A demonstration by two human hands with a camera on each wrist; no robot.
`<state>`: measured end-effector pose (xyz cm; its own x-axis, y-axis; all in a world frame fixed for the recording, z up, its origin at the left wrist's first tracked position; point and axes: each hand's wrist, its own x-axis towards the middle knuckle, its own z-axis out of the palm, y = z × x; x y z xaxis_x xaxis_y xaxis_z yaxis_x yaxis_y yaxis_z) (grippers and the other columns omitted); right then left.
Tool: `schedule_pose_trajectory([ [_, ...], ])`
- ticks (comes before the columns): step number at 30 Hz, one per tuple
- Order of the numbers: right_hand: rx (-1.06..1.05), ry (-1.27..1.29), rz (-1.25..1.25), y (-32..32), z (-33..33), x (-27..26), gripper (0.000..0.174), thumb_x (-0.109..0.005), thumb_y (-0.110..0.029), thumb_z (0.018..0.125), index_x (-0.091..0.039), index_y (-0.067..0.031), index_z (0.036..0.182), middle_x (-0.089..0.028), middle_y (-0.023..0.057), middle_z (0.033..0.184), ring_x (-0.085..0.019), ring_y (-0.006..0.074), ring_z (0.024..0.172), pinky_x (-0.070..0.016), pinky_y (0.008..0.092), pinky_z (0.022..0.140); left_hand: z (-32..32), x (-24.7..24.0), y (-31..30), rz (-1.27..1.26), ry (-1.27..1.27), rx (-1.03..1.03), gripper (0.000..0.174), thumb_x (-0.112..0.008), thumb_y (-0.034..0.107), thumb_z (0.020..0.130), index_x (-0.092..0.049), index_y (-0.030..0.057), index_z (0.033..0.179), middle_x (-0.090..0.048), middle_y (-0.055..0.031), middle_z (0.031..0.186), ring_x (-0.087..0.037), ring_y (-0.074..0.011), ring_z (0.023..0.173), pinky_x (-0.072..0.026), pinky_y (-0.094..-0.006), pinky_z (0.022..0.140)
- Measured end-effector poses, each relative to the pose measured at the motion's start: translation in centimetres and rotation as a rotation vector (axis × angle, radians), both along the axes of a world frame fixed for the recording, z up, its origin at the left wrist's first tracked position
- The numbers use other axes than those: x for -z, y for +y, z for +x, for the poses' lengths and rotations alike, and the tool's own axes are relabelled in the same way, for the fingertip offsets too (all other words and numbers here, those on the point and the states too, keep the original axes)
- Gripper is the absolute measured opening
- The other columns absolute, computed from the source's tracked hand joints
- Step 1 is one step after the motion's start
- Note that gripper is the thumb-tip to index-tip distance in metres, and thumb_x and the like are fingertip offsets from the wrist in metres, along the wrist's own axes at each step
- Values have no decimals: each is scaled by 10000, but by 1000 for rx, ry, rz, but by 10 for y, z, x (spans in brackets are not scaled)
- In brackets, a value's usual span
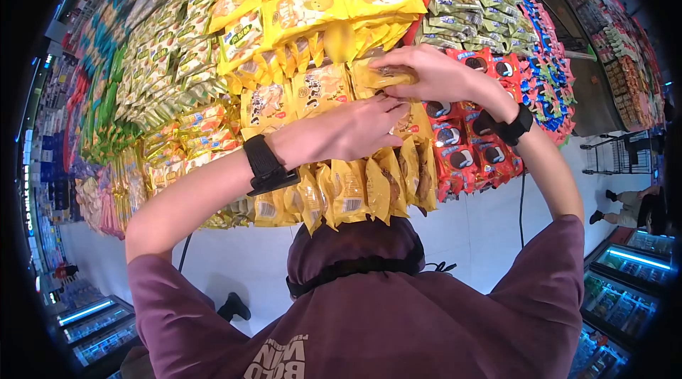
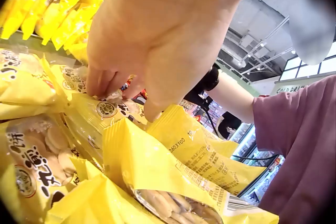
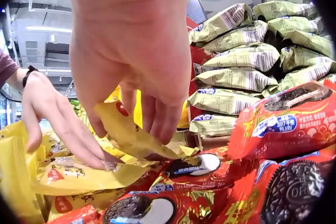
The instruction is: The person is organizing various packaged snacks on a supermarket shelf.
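Three views are converging on the yellow packets [image 1: 348, 191].
The head view is looking down from above, taking in both hands and the floor [image 1: 462, 230]; each wrist view is peering close past its own hand, the left's toward the right arm [image 2: 233, 95], the right's toward the left hand [image 3: 60, 119], sharing red packets [image 3: 202, 169] with the head view.

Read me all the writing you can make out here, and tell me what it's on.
"2603100" on a yellow packet, code partly hidden
"煎饼" on another yellow packet, other characters uncertain
"397千焦" on a red packet
"OLD MILK", first letter probably cut off, on the left sign
"COLD DRI", cut off, on the far sign
"BOLD", upside down, on the shirt
The other print is too small or blurred.
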<state>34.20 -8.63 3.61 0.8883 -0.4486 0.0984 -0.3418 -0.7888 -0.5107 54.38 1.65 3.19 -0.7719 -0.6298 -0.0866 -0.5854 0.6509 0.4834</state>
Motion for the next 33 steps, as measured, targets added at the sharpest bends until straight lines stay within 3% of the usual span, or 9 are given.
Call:
schedule_pose_trajectory([
  [3, -116, 20, -154, -3, 4, 9, 421, -694, -113, 856, -669, -60, 1272, -655, 143, 1303, -610, 309, 1201, -527, 403, 985, 2, 0, 2, 4, 18, -4, 576, -530, 373, 1040, -447, -9, 1462, -516, -274, 1395, -528, -406, 1290, -442, -436, 1096],
  [6, -96, -123, -255, 2, 9, 16, 374, -671, -90, 864, -663, -22, 1232, -678, 134, 1212, -618, 314, 1172, -533, 403, 965, 3, 3, 0, 20, 16, 7, 609, -459, 433, 1064, -422, -3, 1488, -500, -279, 1416, -492, -396, 1333, -409, -433, 1128],
  [12, -112, -12, -608, 9, 15, 33, 404, -613, -182, 959, -591, -44, 1338, -615, 114, 1338, -545, 283, 1293, -479, 383, 1056, 0, -10, -2, 193, -47, 9, 667, -408, 477, 1075, -375, -21, 1517, -433, -270, 1505, -406, -394, 1414, -355, -424, 1173],
  [15, -46, -40, -339, 11, 8, 23, 383, -571, -249, 1004, -598, -41, 1324, -605, 120, 1350, -524, 280, 1331, -441, 384, 1100, 0, -10, -2, 224, -45, 5, 698, -396, 492, 1075, -355, -46, 1519, -405, -262, 1535, -386, -389, 1431, -336, -422, 1187],
  [22, -154, 22, -527, 4, 6, 36, 412, -543, -289, 1032, -580, -42, 1360, -578, 145, 1389, -472, 304, 1381, -416, 415, 1127, -4, -16, -1, 234, -108, 5, 733, -366, 508, 1079, -355, -94, 1497, -410, -262, 1535, -368, -377, 1445, -315, -418, 1200],
  [27, -145, -94, -483, 3, 8, 38, 375, -580, -239, 1004, -609, -30, 1314, -610, 147, 1357, -530, 323, 1329, -446, 422, 1102, 0, -21, -5, 234, -35, -18, 603, -418, 431, 1082, -499, -81, 1391, -567, -259, 1377, -527, -399, 1287, -430, -427, 1096],
  [30, -100, -97, -197, 4, -2, 6, 323, -621, -173, 974, -644, 8, 1241, -666, 186, 1252, -608, 349, 1222, -511, 416, 1028, 12, -46, -7, 255, 5, -91, 517, -464, 376, 1076, -570, -74, 1308, -653, -262, 1226, -626, -430, 1095, -511, -447, 966],
  [31, -98, -132, -237, 1, -5, 5, 286, -666, -119, 926, -673, 11, 1181, -696, 207, 1166, -651, 365, 1122, -557, 424, 935, 16, -52, -9, 258, 8, -114, 491, -480, 359, 1073, -589, -71, 1282, -675, -263, 1177, -651, -442, 1028, -532, -455, 921],
  [33, -35, 28, -228, 4, -8, -7, 342, -687, -93, 893, -678, -19, 1227, -676, 155, 1267, -651, 341, 1132, -544, 415, 958, 26, -41, -15, 177, 38, -82, 472, -486, 348, 1071, -603, -74, 1246, -688, -265, 1092, -657, -451, 957, -541, -466, 871],
])
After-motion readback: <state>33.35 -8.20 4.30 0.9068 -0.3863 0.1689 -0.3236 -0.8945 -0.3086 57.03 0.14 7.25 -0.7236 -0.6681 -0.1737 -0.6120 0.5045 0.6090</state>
